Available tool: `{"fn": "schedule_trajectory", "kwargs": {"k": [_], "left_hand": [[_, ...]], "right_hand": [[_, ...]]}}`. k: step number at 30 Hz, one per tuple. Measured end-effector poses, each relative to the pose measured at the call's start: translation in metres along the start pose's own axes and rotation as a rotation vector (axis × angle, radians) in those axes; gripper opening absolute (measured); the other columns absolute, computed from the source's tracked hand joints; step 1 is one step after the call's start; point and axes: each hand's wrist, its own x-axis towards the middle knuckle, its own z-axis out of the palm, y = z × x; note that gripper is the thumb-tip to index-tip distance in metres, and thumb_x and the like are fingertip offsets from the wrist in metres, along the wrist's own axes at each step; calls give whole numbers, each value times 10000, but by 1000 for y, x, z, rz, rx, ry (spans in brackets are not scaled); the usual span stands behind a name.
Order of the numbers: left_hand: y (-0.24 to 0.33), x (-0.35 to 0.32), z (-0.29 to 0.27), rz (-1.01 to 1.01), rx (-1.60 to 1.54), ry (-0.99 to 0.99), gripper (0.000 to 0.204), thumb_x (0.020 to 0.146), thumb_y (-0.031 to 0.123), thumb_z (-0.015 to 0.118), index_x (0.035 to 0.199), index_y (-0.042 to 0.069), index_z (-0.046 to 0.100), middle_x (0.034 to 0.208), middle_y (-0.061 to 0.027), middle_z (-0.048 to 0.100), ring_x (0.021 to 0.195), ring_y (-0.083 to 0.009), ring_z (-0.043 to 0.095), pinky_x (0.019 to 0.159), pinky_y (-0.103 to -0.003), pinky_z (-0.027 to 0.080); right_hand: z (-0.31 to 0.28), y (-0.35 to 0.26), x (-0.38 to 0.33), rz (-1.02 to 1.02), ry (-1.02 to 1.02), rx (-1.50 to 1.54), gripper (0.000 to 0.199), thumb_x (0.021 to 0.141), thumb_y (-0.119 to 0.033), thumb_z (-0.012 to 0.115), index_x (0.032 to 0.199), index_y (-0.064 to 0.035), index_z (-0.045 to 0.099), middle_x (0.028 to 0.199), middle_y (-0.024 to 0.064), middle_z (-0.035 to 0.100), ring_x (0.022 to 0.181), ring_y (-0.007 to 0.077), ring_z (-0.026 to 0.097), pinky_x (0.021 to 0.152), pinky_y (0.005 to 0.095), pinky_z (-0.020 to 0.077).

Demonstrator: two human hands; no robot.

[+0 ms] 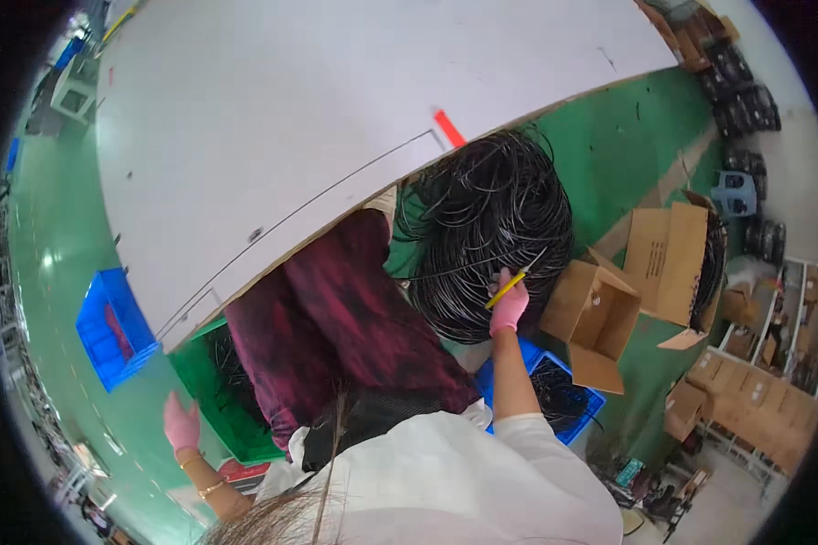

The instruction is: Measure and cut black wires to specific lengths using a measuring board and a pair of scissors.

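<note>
My right hand point(510, 304), in a pink glove, closes around a slim yellow tool with a thin, pale pointed end point(520, 279). Its exact kind is too small to tell. Beneath and beyond that hand lies a big heap of coiled black cable point(495, 209), and one strand runs leftward from near my fingers. Whether the hand also grips this strand I cannot tell. Out to the left, my left hand point(182, 423), also pink-gloved, hangs with its fingers apart and nothing in it. Nearest to it is a green crate point(262, 440) holding dark cable pieces.
A white table point(273, 118) with a red tape mark point(448, 128) spans ahead of my knees. On the left stands a blue bin point(100, 350). At right are a blue crate point(591, 400) of black cables, an open cardboard box point(568, 300) and a larger carton point(668, 263).
</note>
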Motion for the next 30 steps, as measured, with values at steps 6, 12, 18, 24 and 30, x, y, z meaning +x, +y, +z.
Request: {"fn": "schedule_trajectory", "kwargs": {"k": [6,12,18,24,30], "left_hand": [[158,4,-71,79,-887,-492,303,1010,227,493,806,11,554,654,-147,560,558,-254,540,532,-371,423],[93,21,-18,266,-560,-258,301,991,242,520,827,-3,584,670,-181,571,582,-324,559,537,-428,411],[89,21,-63,20,-429,-499,247,923,290,618,999,56,594,920,-203,552,857,-397,538,745,-479,396],[51,22,-40,392,-18,-458,471,937,326,594,1350,101,575,1380,-216,554,1292,-395,507,1123,-496,370],[90,14,-24,640,139,-269,381,950,238,534,1265,39,613,1235,-211,646,1165,-399,594,1014,-499,461]], "right_hand": [[-37,140,105,190,183,-174,219,867,-195,748,908,-8,643,780,45,667,626,157,613,563,317,486],[10,209,137,463,371,-185,274,768,-63,812,989,19,671,869,59,697,736,176,626,675,343,516],[21,297,175,513,284,189,154,848,31,595,992,-18,617,814,31,629,663,161,582,581,312,473],[16,383,223,554,303,88,227,811,5,542,998,-40,664,840,56,682,707,195,658,615,366,533],[-2,359,256,490,390,-245,232,943,-184,538,882,-48,715,824,75,727,727,212,706,603,361,551]]}}
